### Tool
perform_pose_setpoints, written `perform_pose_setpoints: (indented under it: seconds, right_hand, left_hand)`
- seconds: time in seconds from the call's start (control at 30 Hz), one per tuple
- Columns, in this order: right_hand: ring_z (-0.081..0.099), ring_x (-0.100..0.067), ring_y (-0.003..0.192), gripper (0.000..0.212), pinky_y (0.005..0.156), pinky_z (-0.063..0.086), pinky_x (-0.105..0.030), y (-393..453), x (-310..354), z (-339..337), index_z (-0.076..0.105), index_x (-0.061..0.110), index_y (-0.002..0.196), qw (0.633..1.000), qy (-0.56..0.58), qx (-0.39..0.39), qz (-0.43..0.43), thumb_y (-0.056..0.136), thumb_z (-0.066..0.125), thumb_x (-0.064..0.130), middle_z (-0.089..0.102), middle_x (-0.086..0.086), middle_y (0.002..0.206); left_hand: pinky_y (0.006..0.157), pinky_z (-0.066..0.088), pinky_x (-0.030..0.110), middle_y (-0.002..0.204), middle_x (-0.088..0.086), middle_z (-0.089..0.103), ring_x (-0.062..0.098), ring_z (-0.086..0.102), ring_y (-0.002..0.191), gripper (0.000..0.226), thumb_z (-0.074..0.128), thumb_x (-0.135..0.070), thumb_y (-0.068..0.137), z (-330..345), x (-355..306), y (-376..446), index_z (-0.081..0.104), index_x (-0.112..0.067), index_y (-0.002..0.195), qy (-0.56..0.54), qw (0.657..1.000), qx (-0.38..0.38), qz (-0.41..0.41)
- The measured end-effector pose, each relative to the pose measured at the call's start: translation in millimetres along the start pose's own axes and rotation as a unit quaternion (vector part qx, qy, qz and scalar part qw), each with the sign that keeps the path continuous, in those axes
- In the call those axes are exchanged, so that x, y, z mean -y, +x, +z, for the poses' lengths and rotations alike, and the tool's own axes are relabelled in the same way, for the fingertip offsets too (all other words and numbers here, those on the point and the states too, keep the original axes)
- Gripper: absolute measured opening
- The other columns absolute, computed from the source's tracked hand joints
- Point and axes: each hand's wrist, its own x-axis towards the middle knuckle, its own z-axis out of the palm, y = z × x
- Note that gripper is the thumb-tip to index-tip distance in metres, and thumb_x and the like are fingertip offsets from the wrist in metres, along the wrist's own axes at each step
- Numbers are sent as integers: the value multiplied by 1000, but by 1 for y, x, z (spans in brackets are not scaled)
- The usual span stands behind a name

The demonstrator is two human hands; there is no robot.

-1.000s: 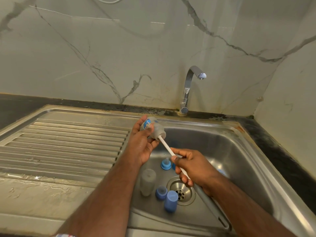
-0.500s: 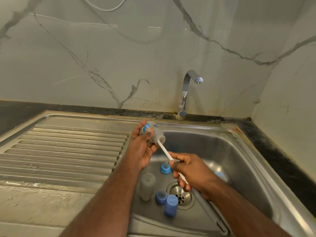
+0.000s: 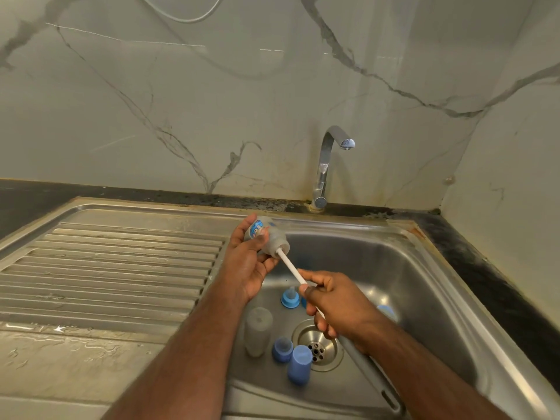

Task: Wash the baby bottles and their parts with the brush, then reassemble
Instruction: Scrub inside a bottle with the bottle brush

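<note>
Plastic bottle (image 3: 268,237) stayed gripped in the left hand (image 3: 247,268); the brush (image 3: 291,268), clamped in the right hand (image 3: 336,304), had barely shifted, so scrubbing was judged ongoing.

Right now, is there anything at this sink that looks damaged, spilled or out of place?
Nothing spilled or broken among the bottle parts. Two things stand out: rust-coloured staining at the sink rim's back right corner and around the tap base. Water is pooled on the front of the draining board, normal for washing up.
</note>
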Motion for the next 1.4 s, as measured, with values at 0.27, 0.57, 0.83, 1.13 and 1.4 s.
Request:
perform_pose_setpoints:
  seconds: [0.27, 0.57, 0.83, 1.13, 1.4]
  right_hand:
    - [44, -12, 43, 37, 36, 33, -20, -1, 9, 9, 57, 30, 138, 996, 89, -4, 2, 104, 51, 17, 57, -5, 68]
    - [59, -11, 68, 44, 67, 51, -31, 0, 1, 0, 46, 34, 148, 964, -246, -66, -72, 104, 47, 27, 64, 6, 87]
    - [56, -25, 95, 74, 79, 49, -35, -4, 5, 13, 6, 39, 158, 872, -481, -47, -76, 100, 39, 7, 50, -6, 113]
    - [56, -7, 70, 50, 65, 46, -19, -2, 2, 2, 37, 43, 150, 937, -325, -60, -115, 105, 44, 23, 61, 9, 84]
    - [64, -16, 78, 59, 69, 52, -31, 5, 10, 10, 30, 40, 154, 935, -346, -28, -73, 102, 43, 15, 70, -6, 105]
  left_hand:
    - [83, 63, 48, 135, 14, 59, 34, 69, 111, 44, 61, -3, 97, 3, 4, -1, 61, -30, 131, 46, 999, 17, 4]
    - [76, 64, 48, 135, 15, 57, 37, 68, 111, 43, 61, 0, 96, 1, 3, 4, 62, -29, 129, 34, 999, 2, 4]
    - [79, 63, 49, 132, 15, 62, 36, 71, 108, 48, 66, -1, 94, -3, 5, 7, 61, -29, 133, 45, 998, -3, 31]
    - [74, 63, 42, 131, 14, 63, 33, 70, 109, 46, 65, -1, 95, -2, 5, 6, 63, -29, 131, 57, 997, 7, 45]
    - [77, 62, 43, 134, 16, 62, 35, 68, 114, 51, 67, 0, 92, 0, 11, 4, 63, -31, 132, 91, 994, 40, 46]
